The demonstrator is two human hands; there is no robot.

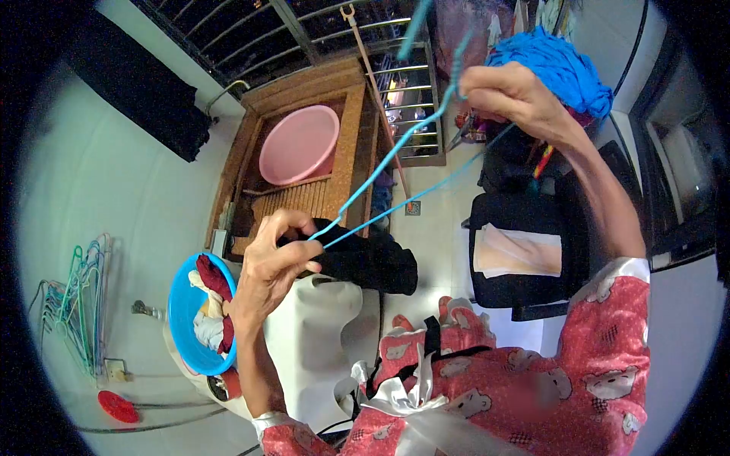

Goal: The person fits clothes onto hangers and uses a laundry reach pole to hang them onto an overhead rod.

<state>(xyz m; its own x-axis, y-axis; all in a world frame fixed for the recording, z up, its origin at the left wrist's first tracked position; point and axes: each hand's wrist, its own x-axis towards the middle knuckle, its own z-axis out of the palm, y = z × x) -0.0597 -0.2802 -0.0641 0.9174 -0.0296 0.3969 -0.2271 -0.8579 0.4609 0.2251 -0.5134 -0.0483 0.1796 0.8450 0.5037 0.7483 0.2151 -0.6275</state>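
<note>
A light blue wire hanger [395, 152] is held up between both hands, tilted up to the right. My left hand [270, 262] pinches its lower left corner. My right hand [506, 91] grips it near the hook and twisted neck, at the upper right. Just behind my left hand is a black cloth [372, 262], lying over the edge of a white surface [312, 319]; part of the cloth is hidden by the hand. Behind my right hand is a heap of bright blue fabric [559, 72].
A blue basin [186, 315] with clothes stands at left, beside hangers [84, 304] on the wall. A pink basin [300, 144] sits in a brown stone sink [353, 129]. At right, a black chair [494, 216] bears a folded beige cloth [521, 251]. A pole [376, 95] leans behind.
</note>
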